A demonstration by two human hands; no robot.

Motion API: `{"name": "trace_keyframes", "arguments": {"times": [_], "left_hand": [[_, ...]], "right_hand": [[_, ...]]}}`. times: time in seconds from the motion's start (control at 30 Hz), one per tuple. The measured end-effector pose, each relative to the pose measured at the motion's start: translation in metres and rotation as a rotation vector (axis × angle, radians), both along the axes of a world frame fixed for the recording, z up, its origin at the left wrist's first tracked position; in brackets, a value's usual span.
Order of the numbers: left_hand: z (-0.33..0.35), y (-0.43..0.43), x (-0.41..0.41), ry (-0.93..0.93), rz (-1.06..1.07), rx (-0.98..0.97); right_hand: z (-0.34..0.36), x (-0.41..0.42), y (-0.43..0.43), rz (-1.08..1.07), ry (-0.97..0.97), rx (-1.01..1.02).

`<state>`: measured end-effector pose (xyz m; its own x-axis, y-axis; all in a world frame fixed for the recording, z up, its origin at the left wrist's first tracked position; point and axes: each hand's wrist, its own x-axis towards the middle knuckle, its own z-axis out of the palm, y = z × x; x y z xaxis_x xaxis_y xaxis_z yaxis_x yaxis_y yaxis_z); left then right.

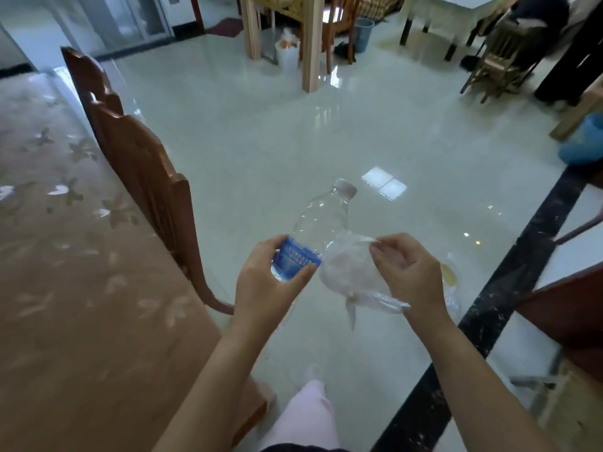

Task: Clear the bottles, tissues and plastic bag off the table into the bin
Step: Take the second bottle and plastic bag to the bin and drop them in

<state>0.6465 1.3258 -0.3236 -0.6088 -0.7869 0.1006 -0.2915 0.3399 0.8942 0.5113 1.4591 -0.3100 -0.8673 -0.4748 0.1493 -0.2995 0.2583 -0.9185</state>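
Note:
My left hand (266, 285) grips a clear plastic bottle (321, 220) around its blue label, with the white cap pointing up and away. My right hand (408, 272) pinches a crumpled clear plastic bag (350, 275) that hangs beside the bottle and touches it. Both hands are held over the shiny floor, to the right of the table (65, 288) with its brown flowered cover. A grey-blue bin (363, 32) stands far off under a table at the back. A second bottle with yellowish content (450, 278) is partly hidden behind my right hand.
A brown wooden chair (137, 164) stands pushed against the table's right side. A black strip (509, 288) crosses the floor on the right. Wooden table legs (311, 44), chairs (499, 60) and a white bag of rubbish (287, 52) stand at the back. A blue object (584, 141) lies at right.

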Motion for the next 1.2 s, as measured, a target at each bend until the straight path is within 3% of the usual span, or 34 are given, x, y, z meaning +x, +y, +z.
{"name": "trace_keyframes", "arguments": {"times": [0.8, 1.0, 1.2], "left_hand": [[0.015, -0.125, -0.278, 0.016, 0.424, 0.028], [0.012, -0.172, -0.292, 0.017, 0.506, 0.042], [0.003, -0.279, -0.294, -0.01, 0.589, 0.029]], "right_hand": [[0.02, -0.328, -0.176, 0.397, 0.08, 0.026], [0.022, -0.359, -0.247, 0.477, 0.067, 0.013], [0.014, -0.364, -0.374, 0.566, 0.075, -0.009]]}}
